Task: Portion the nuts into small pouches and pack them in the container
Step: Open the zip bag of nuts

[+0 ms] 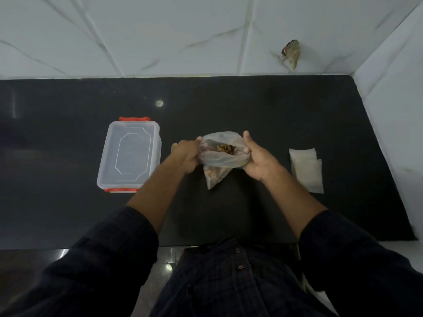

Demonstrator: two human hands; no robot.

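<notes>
A clear plastic bag of nuts point(218, 160) is held open over the middle of the black counter point(286, 115). Brown nuts point(226, 149) show through its mouth and more sit in its lower tip. My left hand point(185, 156) grips the bag's left rim. My right hand point(256, 160) grips the right rim, thumb up. A clear lidded container point(129, 154) with red clips lies flat to the left of my left hand. A small stack of empty pouches point(306, 169) lies on the counter to the right of my right hand.
White marble-patterned tiles form the back wall point(160, 35) and the right side wall. A torn brownish patch point(291, 52) sticks to the back wall. The counter's front edge runs just before my body.
</notes>
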